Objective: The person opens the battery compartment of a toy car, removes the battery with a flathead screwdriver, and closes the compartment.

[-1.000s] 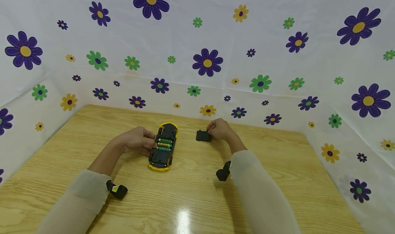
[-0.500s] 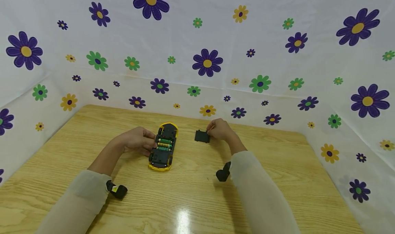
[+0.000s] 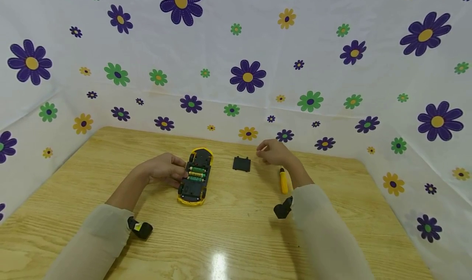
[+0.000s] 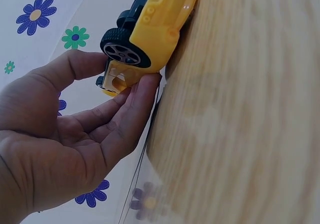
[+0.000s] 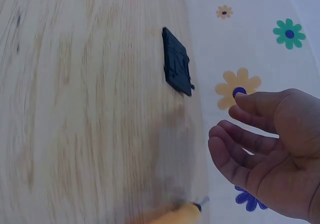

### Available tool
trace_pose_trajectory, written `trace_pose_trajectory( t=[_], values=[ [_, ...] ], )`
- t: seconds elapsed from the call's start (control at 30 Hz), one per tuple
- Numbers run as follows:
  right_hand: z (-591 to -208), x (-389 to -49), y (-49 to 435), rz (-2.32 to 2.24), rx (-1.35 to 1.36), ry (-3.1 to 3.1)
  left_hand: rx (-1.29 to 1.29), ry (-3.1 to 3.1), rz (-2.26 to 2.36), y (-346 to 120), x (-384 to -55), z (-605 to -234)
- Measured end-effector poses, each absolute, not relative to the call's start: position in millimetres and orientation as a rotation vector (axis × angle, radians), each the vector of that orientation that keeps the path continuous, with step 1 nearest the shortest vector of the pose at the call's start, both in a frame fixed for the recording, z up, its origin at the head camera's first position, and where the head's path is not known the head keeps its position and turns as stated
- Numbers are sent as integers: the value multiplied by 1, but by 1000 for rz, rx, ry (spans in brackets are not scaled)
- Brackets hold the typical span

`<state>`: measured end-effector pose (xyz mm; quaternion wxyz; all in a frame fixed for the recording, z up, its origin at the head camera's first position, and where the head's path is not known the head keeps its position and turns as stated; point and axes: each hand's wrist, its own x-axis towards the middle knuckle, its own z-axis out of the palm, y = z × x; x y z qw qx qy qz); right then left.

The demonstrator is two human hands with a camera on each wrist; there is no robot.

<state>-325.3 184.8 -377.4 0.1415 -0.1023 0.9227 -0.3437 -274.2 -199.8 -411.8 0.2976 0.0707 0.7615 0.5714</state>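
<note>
A yellow toy car [image 3: 194,190] lies upside down, its black underside up and its battery bay uncovered. Several green and yellow batteries [image 3: 196,174] sit in that bay. My left hand [image 3: 162,169] holds the car by its left side; in the left wrist view its thumb and fingers pinch the yellow body [image 4: 162,38] near a wheel. The black battery cover [image 3: 241,164] lies flat on the table, right of the car. Just right of the cover is my right hand [image 3: 274,152], holding nothing, its fingers loosely bent. A yellow-handled screwdriver [image 3: 283,181] lies below that hand.
The wooden table [image 3: 228,239] is backed by a white flower-print cloth [image 3: 206,46], which also rises at both sides. The cloth stands close behind the right hand. A black wrist camera [image 3: 283,208] hangs from the right sleeve, beside the screwdriver.
My right hand has let go of the battery cover, which shifted slightly left and now lies flat. The hand moved right, and the screwdriver has come into sight. The left hand and car stayed put.
</note>
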Motion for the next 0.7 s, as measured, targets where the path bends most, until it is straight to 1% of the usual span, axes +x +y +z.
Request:
trace_pose_trajectory(
  t=[0.4,0.7],
  values=[
    [-364,-313,230,-786,-317,2747,167,1982,1548,-199,-277,-414],
    [-360,-304,252,-686,-342,2720,163,1952,1561,-200,-276,-412]
  ],
)
